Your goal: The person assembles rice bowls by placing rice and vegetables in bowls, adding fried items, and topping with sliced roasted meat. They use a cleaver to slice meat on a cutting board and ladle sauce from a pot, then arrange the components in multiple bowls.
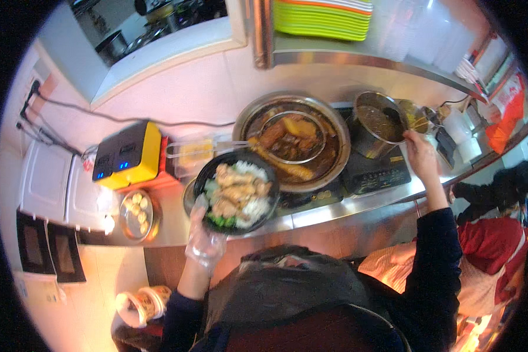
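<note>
Rice (white) [256, 208] and brown meat [238, 189] already fill the round black bowl [226, 159] the plastic-gloved left hand [204, 239] grips. Bare right hand [421, 154] curls at a tall silver pot [365, 144]; its hold and what's left don't show.

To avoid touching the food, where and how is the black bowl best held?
Probably by the rim of the black bowl, from the near left, where the gloved left hand has it: the bowl is wide and round, and food fills its middle.
</note>
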Demonstrator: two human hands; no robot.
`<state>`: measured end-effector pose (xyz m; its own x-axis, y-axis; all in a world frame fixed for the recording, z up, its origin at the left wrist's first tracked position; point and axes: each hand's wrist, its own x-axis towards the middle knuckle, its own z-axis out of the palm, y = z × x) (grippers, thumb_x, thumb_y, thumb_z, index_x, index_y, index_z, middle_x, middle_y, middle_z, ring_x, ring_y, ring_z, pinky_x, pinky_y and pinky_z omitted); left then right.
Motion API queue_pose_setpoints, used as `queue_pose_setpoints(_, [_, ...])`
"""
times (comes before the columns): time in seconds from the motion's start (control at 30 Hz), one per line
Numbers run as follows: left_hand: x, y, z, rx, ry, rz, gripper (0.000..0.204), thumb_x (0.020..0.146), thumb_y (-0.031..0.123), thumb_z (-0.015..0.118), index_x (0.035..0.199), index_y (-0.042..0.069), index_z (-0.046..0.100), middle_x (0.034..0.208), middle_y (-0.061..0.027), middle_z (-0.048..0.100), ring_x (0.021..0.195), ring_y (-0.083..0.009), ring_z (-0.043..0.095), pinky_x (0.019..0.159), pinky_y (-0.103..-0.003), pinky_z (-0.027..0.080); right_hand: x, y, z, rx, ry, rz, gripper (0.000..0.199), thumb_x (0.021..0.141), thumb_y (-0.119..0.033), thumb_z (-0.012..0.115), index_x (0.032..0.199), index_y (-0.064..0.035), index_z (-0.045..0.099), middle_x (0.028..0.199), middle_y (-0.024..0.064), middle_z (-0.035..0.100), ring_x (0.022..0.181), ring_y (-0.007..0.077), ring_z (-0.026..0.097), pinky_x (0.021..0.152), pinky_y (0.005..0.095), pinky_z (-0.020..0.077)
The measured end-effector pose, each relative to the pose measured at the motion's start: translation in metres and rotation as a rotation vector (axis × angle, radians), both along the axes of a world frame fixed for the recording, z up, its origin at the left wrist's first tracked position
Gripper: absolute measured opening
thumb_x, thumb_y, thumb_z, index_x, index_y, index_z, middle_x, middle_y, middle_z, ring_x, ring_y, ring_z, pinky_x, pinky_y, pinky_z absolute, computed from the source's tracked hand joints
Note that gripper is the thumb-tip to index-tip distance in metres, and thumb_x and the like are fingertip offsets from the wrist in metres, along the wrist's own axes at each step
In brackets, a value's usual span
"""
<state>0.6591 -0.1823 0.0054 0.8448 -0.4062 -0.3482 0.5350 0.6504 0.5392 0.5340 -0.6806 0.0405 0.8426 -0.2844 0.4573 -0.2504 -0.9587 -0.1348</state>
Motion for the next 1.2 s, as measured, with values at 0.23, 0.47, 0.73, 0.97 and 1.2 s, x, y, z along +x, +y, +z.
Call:
queue_pose_setpoints(0.23, [0.009, -0.006, 0.000, -0.023, 0.048, -0.045, 0.039, 0.087, 0.016, 0.055, 0.124, 0.009, 0.048, 0.122, -0.0088, 0.056, 0.111, -0.0246, 0.057, 0.097, -0.041, 0.048, -0.028, 0.051, 0.028, 0.854, -0.328, 0.096, 0.019, 0.096, -0.017, 0.051, 0.107, -0.0032, 0.057, 0.095, 0.0111, 0.067, 0.080, 0.0146, 0.065, 0.064, 0.0250, 0.0493])
queue_pose_setpoints(0.47, [0.004, -0.001, 0.004, -0.049, -0.002, -0.007, 0.041, 0.087, 0.016, 0.055, 0.126, 0.008, 0.047, 0.123, -0.0102, 0.056, 0.111, -0.0258, 0.057, 0.094, -0.041, 0.050, 0.030, 0.125, 0.015, 1.287, -0.144, 0.237, 0.015, 0.096, -0.016, 0.051, 0.107, -0.0052, 0.053, 0.092, 0.0116, 0.067, 0.077, 0.0148, 0.066, 0.062, 0.0240, 0.0500])
queue_pose_setpoints(0.73, [-0.001, 0.021, 0.003, 0.085, 0.035, 0.100, 0.039, 0.089, 0.013, 0.055, 0.127, 0.007, 0.047, 0.124, -0.0078, 0.056, 0.114, -0.0215, 0.055, 0.100, -0.037, 0.044, 0.059, 0.146, -0.004, 1.336, -0.025, 0.171, 0.015, 0.095, -0.015, 0.051, 0.103, -0.0018, 0.051, 0.084, 0.0125, 0.065, 0.070, 0.0158, 0.064, 0.061, 0.0270, 0.0524])
queue_pose_setpoints(0.97, [-0.010, 0.038, -0.007, 0.081, -0.007, 0.081, 0.043, 0.089, 0.009, 0.055, 0.130, 0.010, 0.042, 0.124, -0.0077, 0.053, 0.114, -0.0221, 0.053, 0.100, -0.038, 0.043, 0.060, 0.147, -0.009, 1.302, -0.048, 0.093, 0.017, 0.095, -0.017, 0.052, 0.103, -0.0016, 0.052, 0.082, 0.0147, 0.065, 0.067, 0.0173, 0.065, 0.060, 0.0280, 0.0542])
queue_pose_setpoints(1.2, [-0.016, 0.035, 0.006, 0.113, 0.020, 0.138, 0.042, 0.086, 0.016, 0.056, 0.126, 0.008, 0.046, 0.123, -0.0077, 0.055, 0.113, -0.0225, 0.054, 0.100, -0.039, 0.043, 0.065, 0.152, -0.002, 1.341, -0.053, 0.143, 0.016, 0.096, -0.018, 0.052, 0.102, -0.0035, 0.053, 0.082, 0.0136, 0.066, 0.066, 0.0169, 0.064, 0.060, 0.0287, 0.0533])
